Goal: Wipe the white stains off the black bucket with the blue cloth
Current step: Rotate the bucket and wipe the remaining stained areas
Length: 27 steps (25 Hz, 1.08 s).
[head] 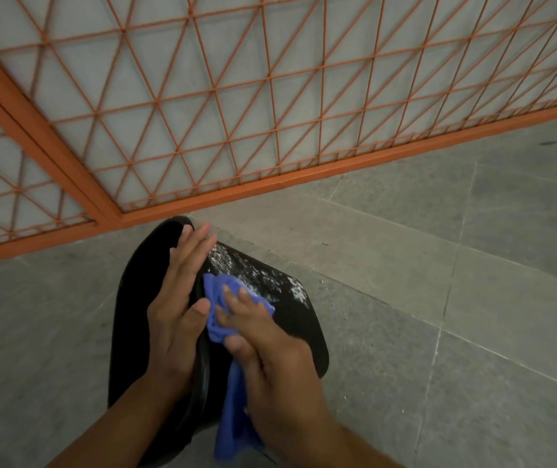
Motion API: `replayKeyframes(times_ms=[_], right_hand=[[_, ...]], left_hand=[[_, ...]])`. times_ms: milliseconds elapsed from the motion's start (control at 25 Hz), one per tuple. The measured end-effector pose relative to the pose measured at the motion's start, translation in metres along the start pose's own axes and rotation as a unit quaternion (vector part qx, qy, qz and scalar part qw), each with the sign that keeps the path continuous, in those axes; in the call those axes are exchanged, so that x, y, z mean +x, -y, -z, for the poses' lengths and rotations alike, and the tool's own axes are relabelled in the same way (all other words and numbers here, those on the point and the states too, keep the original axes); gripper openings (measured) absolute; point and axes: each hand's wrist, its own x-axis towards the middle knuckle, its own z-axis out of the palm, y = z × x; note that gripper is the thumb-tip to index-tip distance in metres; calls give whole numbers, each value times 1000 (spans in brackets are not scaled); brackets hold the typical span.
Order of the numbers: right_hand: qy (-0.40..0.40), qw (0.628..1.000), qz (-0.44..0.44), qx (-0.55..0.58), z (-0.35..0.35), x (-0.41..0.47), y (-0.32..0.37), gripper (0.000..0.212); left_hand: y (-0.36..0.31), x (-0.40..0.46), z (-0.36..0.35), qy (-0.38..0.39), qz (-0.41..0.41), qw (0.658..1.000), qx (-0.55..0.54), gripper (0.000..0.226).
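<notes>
The black bucket (300,325) lies on its side on the floor, its mouth toward the left. White stains (253,270) speckle the upper part of its outer wall. My left hand (177,298) lies flat with straight fingers along the bucket's rim, steadying it. My right hand (270,352) holds the blue cloth (218,312) and presses it against the bucket's wall just below the stains. The cloth's loose end hangs down under my right wrist.
An orange metal grille fence (236,113) runs along the back, its bottom rail just beyond the bucket. Grey stone floor tiles (439,298) spread to the right and left of the bucket.
</notes>
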Motion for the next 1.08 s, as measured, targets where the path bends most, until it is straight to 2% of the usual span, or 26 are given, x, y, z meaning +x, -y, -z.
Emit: replayKeyframes(times_ms=[80,200,320,440,600,760,880,1000,1080], right_hand=[[6,1000,-9,-7,4,28,-16,32],[-10,995,-96,-22,12,39,-35,29],[-19,998,-55,4,8,18,-17,35],[37,999,-10,13,3,32,-10,39],[35,996,-68,-35,7,54,-24,34],[32,999,-36,-12,3,27,-9,43],[59,997,-22,-40,0,45,-11,37],[16,995,-87,-51,3,63,-15,33],[-14,994,-106,-35,7,54,-11,32]], left_hand=[[2,1,1,2,11,1000,-8,63],[-1,0,-1,7,21,1000,-2,59],[-3,-1,-7,17,5,1000,-8,68],[1,1,-2,3,31,999,-26,68],[2,2,2,7,35,999,-11,66],[-1,0,-2,20,26,999,-22,63],[2,3,1,11,54,997,-46,60],[-1,6,-2,19,55,998,-36,69],[-4,5,-8,23,47,998,-31,64]])
